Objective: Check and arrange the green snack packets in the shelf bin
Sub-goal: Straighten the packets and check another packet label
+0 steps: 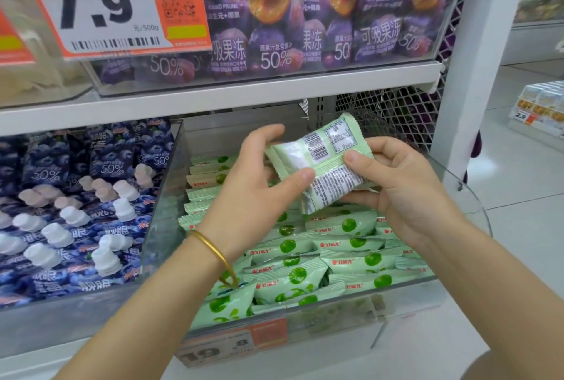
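Left hand [259, 178] and right hand [396, 187] pinch one green snack packet [323, 159], long axis roughly 8-to-2 o'clock; the clear bin [161, 211] lies at 6 o'clock

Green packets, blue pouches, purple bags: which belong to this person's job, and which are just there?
Job: held green packet, green packets in the bin, clear bin, left hand, right hand.
Just there: blue pouches, purple bags, price tag.
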`<state>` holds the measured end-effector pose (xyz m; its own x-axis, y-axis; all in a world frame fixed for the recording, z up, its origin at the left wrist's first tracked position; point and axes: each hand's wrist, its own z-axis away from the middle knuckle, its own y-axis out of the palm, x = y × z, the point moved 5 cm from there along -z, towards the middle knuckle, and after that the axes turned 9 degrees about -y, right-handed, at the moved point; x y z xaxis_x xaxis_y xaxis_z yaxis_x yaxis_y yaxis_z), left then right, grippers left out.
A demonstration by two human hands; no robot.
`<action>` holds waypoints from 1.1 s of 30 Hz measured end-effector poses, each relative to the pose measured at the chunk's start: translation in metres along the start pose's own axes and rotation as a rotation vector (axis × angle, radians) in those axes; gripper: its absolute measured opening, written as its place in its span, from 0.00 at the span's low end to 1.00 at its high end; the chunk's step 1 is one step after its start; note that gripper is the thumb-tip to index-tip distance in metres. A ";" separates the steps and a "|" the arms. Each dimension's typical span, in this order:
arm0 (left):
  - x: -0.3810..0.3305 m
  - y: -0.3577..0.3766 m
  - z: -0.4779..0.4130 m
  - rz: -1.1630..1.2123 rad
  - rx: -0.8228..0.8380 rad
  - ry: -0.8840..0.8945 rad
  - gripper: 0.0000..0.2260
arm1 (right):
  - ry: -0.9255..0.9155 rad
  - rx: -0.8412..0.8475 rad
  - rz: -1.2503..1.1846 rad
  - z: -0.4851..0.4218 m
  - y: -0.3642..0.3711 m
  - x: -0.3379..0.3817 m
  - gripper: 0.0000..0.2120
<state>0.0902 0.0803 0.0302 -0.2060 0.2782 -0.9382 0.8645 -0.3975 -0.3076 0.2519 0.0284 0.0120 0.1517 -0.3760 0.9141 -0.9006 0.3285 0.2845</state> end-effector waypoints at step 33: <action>-0.004 0.008 0.008 -0.620 -0.182 0.490 0.35 | 0.078 0.062 -0.043 0.005 0.005 -0.001 0.18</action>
<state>0.0946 0.0691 0.0297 -0.4844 0.7692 -0.4167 0.7287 0.0913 -0.6787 0.2450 0.0265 0.0111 0.2198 -0.3193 0.9218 -0.9158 0.2581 0.3077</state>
